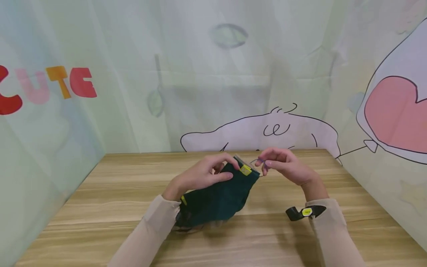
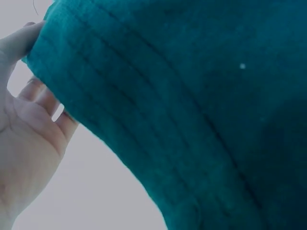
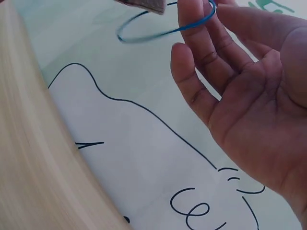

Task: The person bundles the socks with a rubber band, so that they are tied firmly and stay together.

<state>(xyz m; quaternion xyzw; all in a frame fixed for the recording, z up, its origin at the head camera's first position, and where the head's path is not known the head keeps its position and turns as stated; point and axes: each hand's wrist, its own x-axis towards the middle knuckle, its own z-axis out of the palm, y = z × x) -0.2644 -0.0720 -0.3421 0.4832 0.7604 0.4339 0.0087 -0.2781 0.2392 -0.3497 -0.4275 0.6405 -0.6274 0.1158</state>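
Sleeves foremost, your left hand pinches teal fabric, your right hand a thin cord, vividly blue only in the right-wrist view.

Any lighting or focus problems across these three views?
Head: soft shadows on the tabletop, green cloth dark with little detail; left wrist: cool, dim tone on the left hand, pale background washed out; right wrist: wall drawing lines crisp, blue loop smeared toward its left end.
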